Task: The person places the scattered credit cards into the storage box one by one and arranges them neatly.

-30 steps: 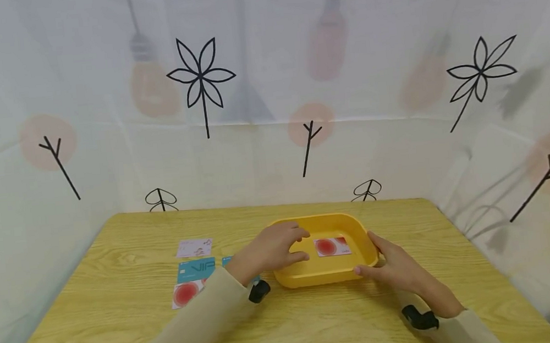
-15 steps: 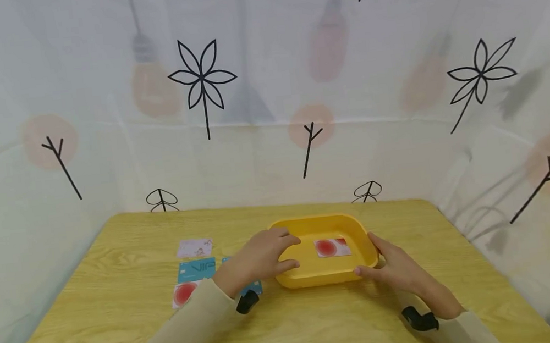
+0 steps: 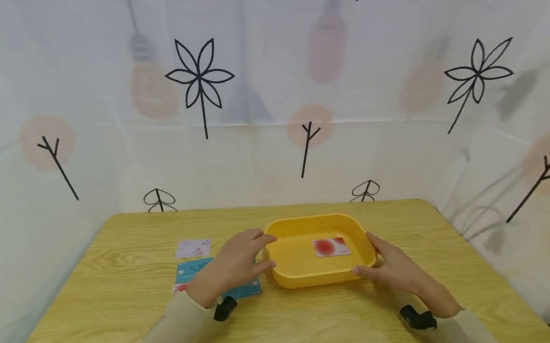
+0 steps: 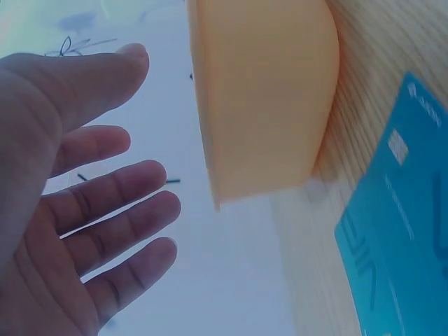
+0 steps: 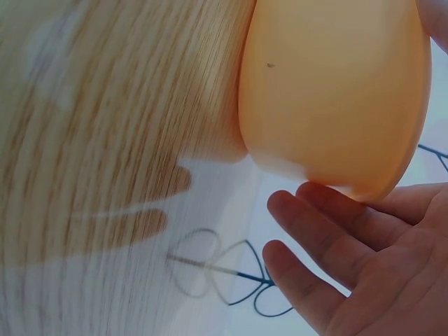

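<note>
A yellow plastic tray [image 3: 296,269] stands on the table with one red-and-white card [image 3: 331,247] lying flat inside it. My right hand [image 3: 395,265] holds the tray's right end, thumb at the front rim and fingers along the outer wall, as the right wrist view also shows. Just off the tray's left end is my left hand [image 3: 229,267], empty, its fingers spread and apart from the tray wall [image 4: 266,98] in the left wrist view. Below and beside it lie blue cards [image 3: 243,290] marked VIP, one with a chip; the hand and wrist partly cover them.
A pale pink card [image 3: 193,248] lies at the back left. A red-and-white card [image 3: 180,287] peeks out from beneath the left wrist's outline. The wooden table [image 3: 310,328] ends at a white patterned cloth [image 3: 264,161] behind.
My left hand has moved left, from over the tray to beside its left end, with nothing in it. My right hand has stayed on the tray, and the card inside lies as before.
</note>
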Tool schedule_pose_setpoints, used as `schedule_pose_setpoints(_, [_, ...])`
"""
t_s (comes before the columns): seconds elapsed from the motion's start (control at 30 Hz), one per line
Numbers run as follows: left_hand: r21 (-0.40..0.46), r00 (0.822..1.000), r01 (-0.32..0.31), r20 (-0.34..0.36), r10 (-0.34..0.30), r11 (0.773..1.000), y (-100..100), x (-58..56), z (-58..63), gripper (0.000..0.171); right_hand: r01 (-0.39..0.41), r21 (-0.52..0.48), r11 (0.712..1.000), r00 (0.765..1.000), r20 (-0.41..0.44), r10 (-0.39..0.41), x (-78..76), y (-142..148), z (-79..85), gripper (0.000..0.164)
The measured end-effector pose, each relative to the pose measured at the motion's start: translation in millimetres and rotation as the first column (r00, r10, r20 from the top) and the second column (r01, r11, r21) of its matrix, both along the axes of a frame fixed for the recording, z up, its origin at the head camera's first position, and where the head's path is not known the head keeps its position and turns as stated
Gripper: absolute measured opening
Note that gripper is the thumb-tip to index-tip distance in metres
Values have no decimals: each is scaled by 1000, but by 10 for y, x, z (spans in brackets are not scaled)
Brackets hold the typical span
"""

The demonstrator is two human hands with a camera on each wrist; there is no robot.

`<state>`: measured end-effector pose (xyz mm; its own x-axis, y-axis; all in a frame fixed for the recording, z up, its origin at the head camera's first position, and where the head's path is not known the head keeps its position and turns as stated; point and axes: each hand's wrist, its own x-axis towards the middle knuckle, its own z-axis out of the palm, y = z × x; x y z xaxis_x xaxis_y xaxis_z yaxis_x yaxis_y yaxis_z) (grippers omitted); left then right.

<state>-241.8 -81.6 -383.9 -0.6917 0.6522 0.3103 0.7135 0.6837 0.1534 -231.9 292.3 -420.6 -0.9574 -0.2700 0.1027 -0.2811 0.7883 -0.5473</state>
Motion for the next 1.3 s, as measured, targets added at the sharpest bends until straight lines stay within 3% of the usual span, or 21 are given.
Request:
schedule_pose_setpoints(0.23, [29, 999, -46, 4, 46, 998, -233, 1, -37, 50, 10, -17, 1000, 1000, 11, -9, 5, -4, -13, 106])
schedule_pose_setpoints(0.63, [48, 995, -95, -9, 95, 994, -486, 24, -146, 51, 0, -1, 1000, 1000, 1, 0, -18, -2, -30, 106])
schedule_pose_setpoints(0.8, [40, 992, -123, -26, 124, 992, -574, 35, -140, 51, -8, -8, 1000, 1000, 4, 8, -10, -3, -29, 106])
schedule_pose_setpoints(1.3, [75, 968, -249, 42, 247, 966, -1018, -38, -202, 51, -15, -6, 1000, 1000, -7, 15, -4, -7, -24, 106])
